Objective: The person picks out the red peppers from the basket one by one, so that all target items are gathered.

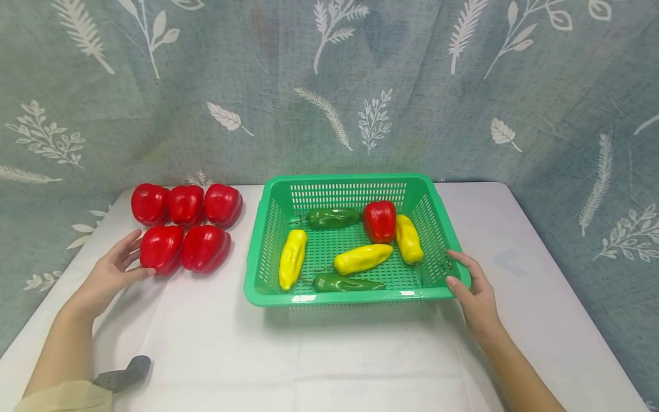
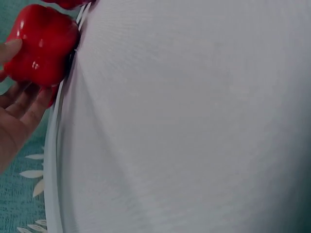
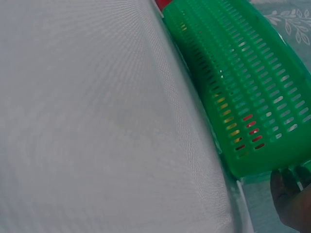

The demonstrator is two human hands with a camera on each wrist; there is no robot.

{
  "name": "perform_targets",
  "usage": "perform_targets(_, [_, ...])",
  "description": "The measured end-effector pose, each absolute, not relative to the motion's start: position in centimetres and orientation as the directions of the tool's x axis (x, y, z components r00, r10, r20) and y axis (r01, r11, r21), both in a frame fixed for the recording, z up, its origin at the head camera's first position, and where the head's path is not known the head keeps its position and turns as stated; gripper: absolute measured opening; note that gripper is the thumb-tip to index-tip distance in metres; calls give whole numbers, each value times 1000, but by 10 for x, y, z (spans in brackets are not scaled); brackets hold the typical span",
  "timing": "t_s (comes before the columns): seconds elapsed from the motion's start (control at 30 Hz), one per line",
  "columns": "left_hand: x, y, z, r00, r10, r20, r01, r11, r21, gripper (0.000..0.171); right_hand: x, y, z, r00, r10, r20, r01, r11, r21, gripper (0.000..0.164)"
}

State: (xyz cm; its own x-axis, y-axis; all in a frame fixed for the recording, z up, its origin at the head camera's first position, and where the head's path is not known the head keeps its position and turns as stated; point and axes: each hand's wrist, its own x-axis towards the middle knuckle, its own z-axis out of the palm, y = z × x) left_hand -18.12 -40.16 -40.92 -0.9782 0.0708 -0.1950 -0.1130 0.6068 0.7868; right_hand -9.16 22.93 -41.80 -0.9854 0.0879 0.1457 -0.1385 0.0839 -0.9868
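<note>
At the left, my left hand [image 1: 110,269] holds a red bell pepper [image 1: 162,249], the front-left one of a two-row group. In the left wrist view the thumb lies on that bell pepper [image 2: 43,46] and the fingers curve round its other side. My right hand [image 1: 476,297] grips the rim of a green plastic basket [image 1: 355,297] at its right front corner. Inside the basket are a red bell pepper [image 1: 380,222], three yellow peppers, one of them [image 1: 362,259] near the middle, and two long green peppers, one [image 1: 334,218] at the back.
Beside the held bell pepper lies another red one [image 1: 206,249], with three more [image 1: 186,205] in a row behind. A white cloth [image 1: 319,360] covers the table. A leaf-patterned curtain [image 1: 278,114] hangs behind. A dark strap end [image 1: 126,375] sticks out from the left forearm.
</note>
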Motion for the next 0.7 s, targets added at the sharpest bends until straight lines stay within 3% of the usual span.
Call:
perform_targets(0.37, [-188,-393,-412,-969,22,-246,-177,635,752,99,-92,229,-419,-985,89,147,-140,80,-987,43])
perform_targets(0.7, [-182,-391,-408,-988,35,-150,-97,618,780,98,-91,228,-419,-985,82,155,-150,59,-987,42])
